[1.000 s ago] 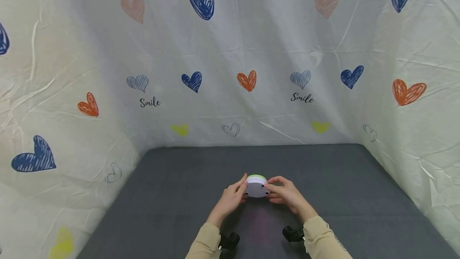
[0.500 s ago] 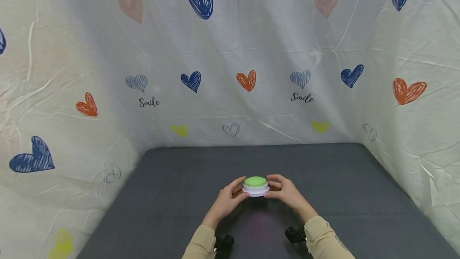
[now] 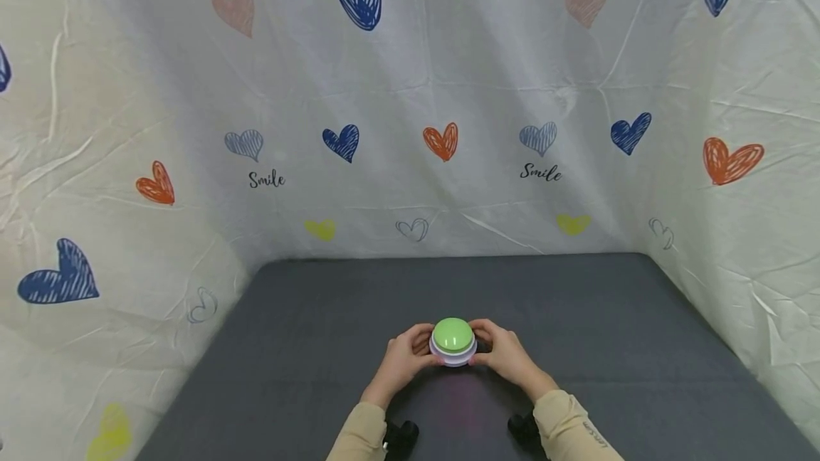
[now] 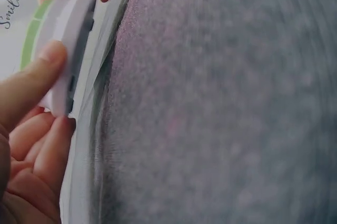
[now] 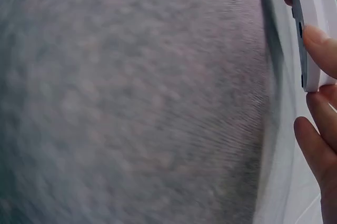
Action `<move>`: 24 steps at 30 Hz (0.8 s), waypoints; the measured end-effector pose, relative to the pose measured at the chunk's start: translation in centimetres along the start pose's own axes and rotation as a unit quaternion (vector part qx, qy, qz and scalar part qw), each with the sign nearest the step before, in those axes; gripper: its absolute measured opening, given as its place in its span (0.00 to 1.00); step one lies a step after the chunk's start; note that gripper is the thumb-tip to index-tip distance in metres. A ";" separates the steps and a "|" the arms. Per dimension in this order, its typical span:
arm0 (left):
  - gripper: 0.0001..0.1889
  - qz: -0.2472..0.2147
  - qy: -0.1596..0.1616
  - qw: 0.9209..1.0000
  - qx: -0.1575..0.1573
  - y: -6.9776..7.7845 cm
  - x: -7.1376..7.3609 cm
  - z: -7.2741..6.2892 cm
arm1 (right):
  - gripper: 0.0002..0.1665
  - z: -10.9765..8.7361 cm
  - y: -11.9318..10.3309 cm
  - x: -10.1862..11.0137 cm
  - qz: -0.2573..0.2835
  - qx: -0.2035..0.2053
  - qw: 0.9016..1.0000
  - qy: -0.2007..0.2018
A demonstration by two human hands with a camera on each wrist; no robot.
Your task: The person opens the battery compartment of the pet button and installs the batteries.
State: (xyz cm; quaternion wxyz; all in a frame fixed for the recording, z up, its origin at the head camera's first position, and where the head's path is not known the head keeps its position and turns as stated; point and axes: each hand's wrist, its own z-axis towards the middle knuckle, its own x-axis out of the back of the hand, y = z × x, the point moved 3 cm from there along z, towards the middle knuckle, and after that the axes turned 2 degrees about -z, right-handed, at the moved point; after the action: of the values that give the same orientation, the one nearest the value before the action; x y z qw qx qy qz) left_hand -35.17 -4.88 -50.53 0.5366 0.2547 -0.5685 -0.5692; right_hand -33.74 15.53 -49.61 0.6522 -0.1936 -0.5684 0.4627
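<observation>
A round push button (image 3: 453, 335) with a glossy green dome and a white base is held between both hands in the head view, its dome tilted up toward the camera. My left hand (image 3: 401, 363) grips its left edge, thumb at the near side of the base and fingers farther round. On the opposite edge my right hand (image 3: 507, 356) pinches it the same way. The left wrist view shows the white base (image 4: 60, 29) side-on, clear of the grey cloth, with small dark feet on its underside. Only part of the push button (image 5: 310, 29) shows in the right wrist view.
A dark grey cloth (image 3: 320, 333) covers the table. White curtains (image 3: 384, 91) printed with hearts and "Smile" close off the back and both sides. Black wrist cameras (image 3: 401, 437) sit under each beige sleeve (image 3: 570, 425).
The push button has turned from showing its underside to showing its green dome, and has come slightly nearer and lower. Both hands have shifted their hold along with it.
</observation>
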 end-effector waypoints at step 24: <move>0.31 0.049 0.007 0.999 0.014 -1.1 -0.5 0.1 | 0.32 -0.1 0.8 -0.9 -0.038 -0.022 0.999 -0.023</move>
State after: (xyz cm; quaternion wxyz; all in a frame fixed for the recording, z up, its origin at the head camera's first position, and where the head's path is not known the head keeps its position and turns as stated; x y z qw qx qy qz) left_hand -35.43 -4.62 -51.73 0.5642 0.2383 -0.5842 -0.5325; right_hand -33.85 15.25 -50.77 0.6514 -0.1757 -0.6003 0.4295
